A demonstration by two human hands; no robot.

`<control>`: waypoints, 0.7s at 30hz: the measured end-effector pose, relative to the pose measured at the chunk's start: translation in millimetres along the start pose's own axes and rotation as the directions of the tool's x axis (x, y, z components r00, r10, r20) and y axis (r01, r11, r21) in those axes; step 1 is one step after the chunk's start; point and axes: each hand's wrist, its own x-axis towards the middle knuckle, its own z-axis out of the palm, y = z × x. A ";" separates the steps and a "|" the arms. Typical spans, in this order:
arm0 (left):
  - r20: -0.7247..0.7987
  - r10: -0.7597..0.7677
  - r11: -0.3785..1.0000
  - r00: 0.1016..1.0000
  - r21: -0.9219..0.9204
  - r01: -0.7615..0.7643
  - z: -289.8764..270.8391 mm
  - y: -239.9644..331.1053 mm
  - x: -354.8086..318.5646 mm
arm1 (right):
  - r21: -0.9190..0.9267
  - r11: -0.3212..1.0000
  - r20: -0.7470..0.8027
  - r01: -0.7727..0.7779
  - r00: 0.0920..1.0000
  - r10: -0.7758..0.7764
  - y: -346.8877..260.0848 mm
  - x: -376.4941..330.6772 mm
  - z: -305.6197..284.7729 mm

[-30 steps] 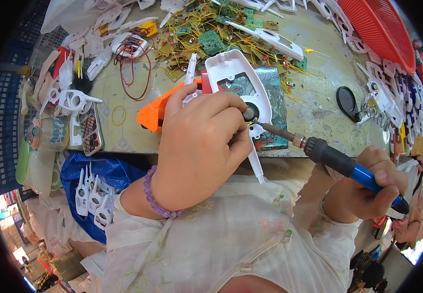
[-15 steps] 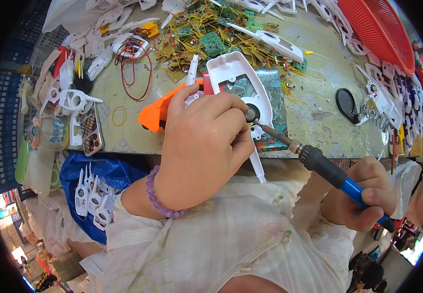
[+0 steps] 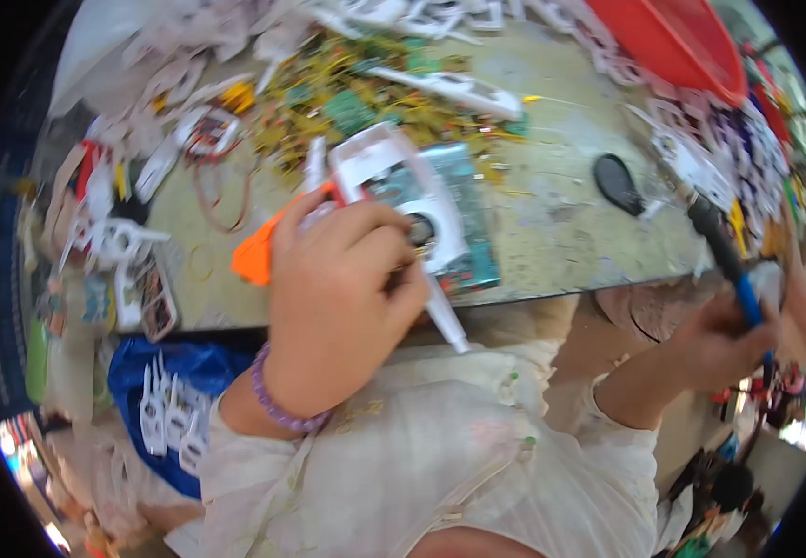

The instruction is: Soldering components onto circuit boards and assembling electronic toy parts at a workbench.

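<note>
My left hand (image 3: 342, 288), a beaded bracelet at its wrist, lies over a white plastic housing (image 3: 449, 209) with its fingers curled in. A round, dark metal-centred part (image 3: 421, 230) sits in the housing beside my fingertips. Under the housing is a teal, worn board (image 3: 477, 232). An orange object (image 3: 256, 253) shows partly from beneath my left hand; its kind is hidden. Off to the right, my right hand (image 3: 714, 335) grips a soldering iron (image 3: 733, 256) by its blue and black handle. Its tip points up-left near a black oval lid-like piece (image 3: 618, 183), where details are blurred.
Green circuit boards with yellow wires (image 3: 347, 112) are heaped at the back. White plastic parts surround the table's edges. A red basket (image 3: 672, 46) stands at the far right. Below the table's left edge hangs a blue bag (image 3: 133, 363) of white parts. A phone-like object (image 3: 156, 307) lies left.
My right hand has drawn the soldering iron away from the housing, to the right, and tilted it steeper. My left hand keeps its hold. The whole view has shifted and blurred.
</note>
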 end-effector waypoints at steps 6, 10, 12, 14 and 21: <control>-0.017 -0.004 1.000 1.000 -0.003 0.003 -3.3 -1.1 -4.6 | 0.191 0.949 -0.302 -0.252 0.904 0.302 37.8 64.2 -39.1; -0.055 -0.002 1.000 0.998 -0.015 0.001 -6.7 2.6 -4.3 | 0.204 0.938 -0.151 -0.280 0.938 0.312 44.2 71.1 -26.7; -0.161 0.023 0.998 0.987 -0.058 -0.033 -11.6 -1.1 -9.2 | 0.267 0.916 -0.111 -0.300 0.935 0.338 58.5 71.0 -14.8; -0.248 0.004 0.984 0.969 -0.172 -0.048 -15.2 -2.9 -12.9 | 0.258 0.891 -0.137 -0.375 0.898 0.418 77.3 69.5 -17.2; -0.436 -0.189 0.841 0.880 -0.534 -0.083 -19.1 -10.9 -57.2 | -0.047 0.958 -0.158 -0.282 0.949 0.272 129.8 72.7 -46.0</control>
